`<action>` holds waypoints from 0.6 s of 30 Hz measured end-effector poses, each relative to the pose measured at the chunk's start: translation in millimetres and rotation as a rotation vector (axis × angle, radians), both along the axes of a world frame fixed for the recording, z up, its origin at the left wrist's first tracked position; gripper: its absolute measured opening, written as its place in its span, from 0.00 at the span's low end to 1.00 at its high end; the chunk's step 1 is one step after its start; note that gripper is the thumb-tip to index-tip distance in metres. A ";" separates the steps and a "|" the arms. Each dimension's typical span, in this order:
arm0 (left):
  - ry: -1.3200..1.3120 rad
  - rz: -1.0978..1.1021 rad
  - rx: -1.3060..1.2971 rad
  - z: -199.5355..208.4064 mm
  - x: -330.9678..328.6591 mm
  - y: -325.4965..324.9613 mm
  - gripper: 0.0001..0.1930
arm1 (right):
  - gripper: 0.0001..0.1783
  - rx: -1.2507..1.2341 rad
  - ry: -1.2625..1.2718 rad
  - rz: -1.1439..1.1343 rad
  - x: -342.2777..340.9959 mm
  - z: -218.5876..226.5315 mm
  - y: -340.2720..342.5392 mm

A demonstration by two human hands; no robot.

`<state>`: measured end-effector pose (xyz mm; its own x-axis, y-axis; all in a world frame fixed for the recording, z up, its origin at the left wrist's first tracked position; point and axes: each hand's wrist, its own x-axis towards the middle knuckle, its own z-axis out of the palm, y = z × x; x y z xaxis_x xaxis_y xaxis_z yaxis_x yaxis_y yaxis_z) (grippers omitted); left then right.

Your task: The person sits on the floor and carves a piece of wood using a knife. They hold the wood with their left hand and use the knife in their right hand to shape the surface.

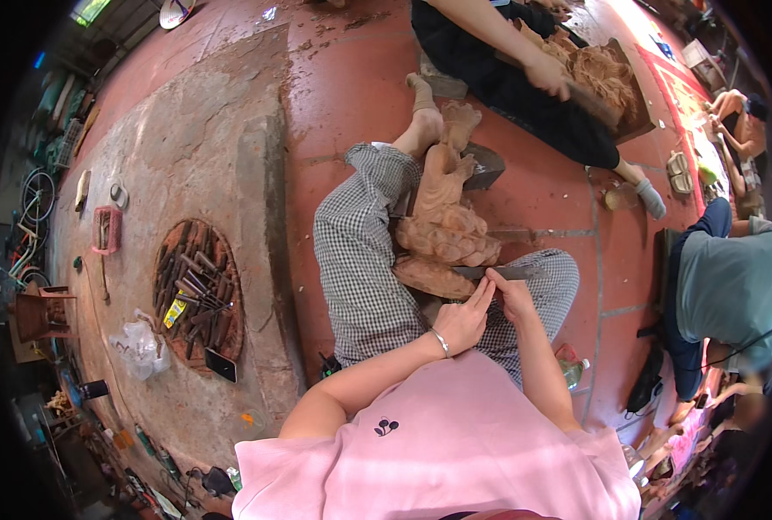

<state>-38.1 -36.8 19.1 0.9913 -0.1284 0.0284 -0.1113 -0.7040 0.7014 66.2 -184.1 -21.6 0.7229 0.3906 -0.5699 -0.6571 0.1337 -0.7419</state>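
A brown carved wooden figure (445,230) with rounded, petal-like carving near its base lies between my bent legs. Its lower end points toward me. Across that end runs a flat, dark, strip-shaped tool (524,272), perhaps a file. My right hand (514,296) is closed round it, thumb and fingers pinching near its middle. My left hand (465,321), with a bracelet at the wrist, presses its straight, joined fingers against the same tool beside the right hand. The palms and part of the grip are hidden.
Several chisel-like tools lie in a round tray (240,316) at left, beside a phone (221,365) and plastic bag (140,348). A dark block (485,166) supports the figure. Ahead, another person's hand (549,76) works at a wooden carving (607,74). Someone sits at right.
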 end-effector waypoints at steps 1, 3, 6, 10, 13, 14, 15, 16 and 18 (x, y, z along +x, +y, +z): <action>0.000 0.001 -0.014 1.8 -0.8 0.5 0.36 | 0.09 0.002 -0.006 0.001 -0.3 4.5 2.9; -0.038 -0.003 -0.041 0.7 -3.8 2.6 0.37 | 0.09 0.029 0.012 -0.020 -2.8 16.3 6.0; -0.094 -0.017 -0.049 -9.0 -10.1 7.3 0.38 | 0.09 0.000 0.031 -0.004 -1.9 17.8 6.7; -0.007 -0.001 -0.019 -6.9 -2.1 2.3 0.38 | 0.08 -0.046 0.036 -0.002 2.8 11.1 3.1; 0.006 -0.005 -0.032 0.4 -0.1 2.9 0.37 | 0.08 0.000 -0.003 0.019 3.0 8.4 1.8; -0.002 -0.010 -0.038 4.1 -0.2 5.4 0.37 | 0.08 0.023 -0.020 0.035 1.8 7.6 1.2; -0.026 0.003 -0.031 8.9 -1.7 7.7 0.34 | 0.08 0.016 -0.022 0.026 -1.0 7.6 -0.4; -0.082 0.028 -0.061 6.8 -3.5 9.6 0.31 | 0.08 0.012 -0.025 0.017 -2.9 10.8 0.3; -0.193 0.078 -0.122 0.7 -7.3 12.9 0.27 | 0.08 0.020 -0.031 -0.044 -7.3 18.0 3.4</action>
